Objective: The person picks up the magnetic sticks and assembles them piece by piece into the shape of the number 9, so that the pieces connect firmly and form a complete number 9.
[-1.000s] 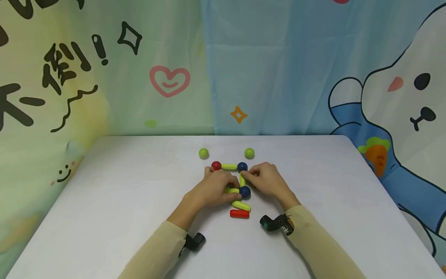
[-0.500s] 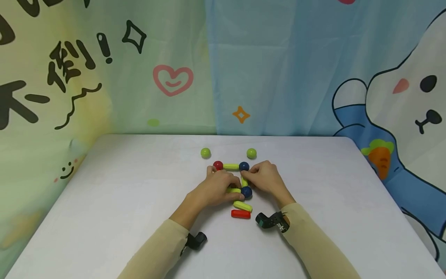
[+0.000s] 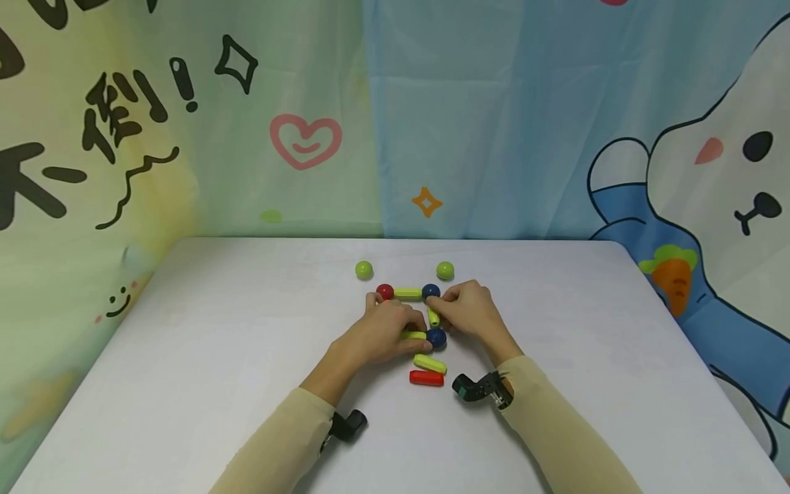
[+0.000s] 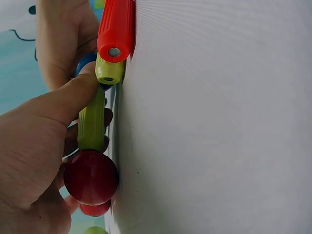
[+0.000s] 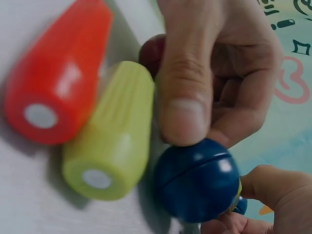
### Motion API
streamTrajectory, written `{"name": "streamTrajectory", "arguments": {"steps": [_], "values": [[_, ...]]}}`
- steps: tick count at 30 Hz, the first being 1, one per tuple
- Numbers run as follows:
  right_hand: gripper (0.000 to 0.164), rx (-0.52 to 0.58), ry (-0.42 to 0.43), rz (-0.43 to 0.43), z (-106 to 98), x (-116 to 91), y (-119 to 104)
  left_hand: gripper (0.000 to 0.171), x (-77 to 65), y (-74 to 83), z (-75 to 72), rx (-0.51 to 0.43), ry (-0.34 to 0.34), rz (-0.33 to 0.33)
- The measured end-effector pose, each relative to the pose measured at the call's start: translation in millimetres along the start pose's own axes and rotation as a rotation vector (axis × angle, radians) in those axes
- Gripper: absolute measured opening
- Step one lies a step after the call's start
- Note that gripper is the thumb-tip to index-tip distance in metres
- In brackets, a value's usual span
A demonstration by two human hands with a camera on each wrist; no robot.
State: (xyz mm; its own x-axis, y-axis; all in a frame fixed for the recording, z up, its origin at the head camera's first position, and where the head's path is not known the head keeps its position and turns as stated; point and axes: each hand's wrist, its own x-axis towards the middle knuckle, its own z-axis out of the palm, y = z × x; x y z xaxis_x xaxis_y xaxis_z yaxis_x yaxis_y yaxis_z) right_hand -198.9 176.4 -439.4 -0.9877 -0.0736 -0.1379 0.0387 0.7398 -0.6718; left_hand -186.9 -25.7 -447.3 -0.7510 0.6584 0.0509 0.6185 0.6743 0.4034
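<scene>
My left hand point(image 3: 389, 332) holds a yellow-green magnetic rod point(image 4: 91, 124), thumb on one side and fingers behind it. A dark red ball point(image 4: 91, 177) sits on one end of that rod, hidden by the hand in the head view; a blue ball point(image 3: 436, 337) is at the other, under the thumb tip. My right hand point(image 3: 471, 312) pinches a second yellow-green rod point(image 3: 434, 317), whose near end face shows just beyond that ball. At its far end is another blue ball point(image 3: 431, 291), joined by a yellow-green rod point(image 3: 408, 293) to a red ball point(image 3: 385, 292).
On the white table point(image 3: 247, 329), a loose yellow-green rod point(image 3: 430, 363) and a red rod point(image 3: 426, 378) lie close together, nearer than the joined pieces. Two green balls, one left point(image 3: 364, 269) and one right point(image 3: 445, 270), stand beyond them. A printed curtain point(image 3: 481, 123) hangs behind the table.
The near end of the rod in my right hand has tipped so its end face shows, slightly apart from the near blue ball. My left hand stays nearly in place.
</scene>
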Motion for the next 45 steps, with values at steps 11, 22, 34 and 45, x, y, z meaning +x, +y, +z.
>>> {"name": "streamTrajectory", "arguments": {"steps": [11, 22, 34, 45], "values": [[0.036, -0.026, 0.019, -0.051, 0.8, -0.6, 6.1, 0.027, 2.4, 0.5, 0.5, 0.001, 0.000, -0.025], [0.029, -0.077, 0.086, -0.142, -9.3, -17.5, 14.4, 0.029, 7.4, 0.7, 0.1, 0.006, 0.010, -0.031], [0.009, 0.021, 0.033, -0.442, -7.0, -44.2, 35.1, 0.025, 11.3, -3.0, 3.3, 0.007, 0.029, -0.027], [0.018, 0.107, -0.099, -0.679, 0.9, -55.9, 33.1, 0.023, 9.2, -6.2, 0.5, -0.014, 0.038, -0.040]]}}
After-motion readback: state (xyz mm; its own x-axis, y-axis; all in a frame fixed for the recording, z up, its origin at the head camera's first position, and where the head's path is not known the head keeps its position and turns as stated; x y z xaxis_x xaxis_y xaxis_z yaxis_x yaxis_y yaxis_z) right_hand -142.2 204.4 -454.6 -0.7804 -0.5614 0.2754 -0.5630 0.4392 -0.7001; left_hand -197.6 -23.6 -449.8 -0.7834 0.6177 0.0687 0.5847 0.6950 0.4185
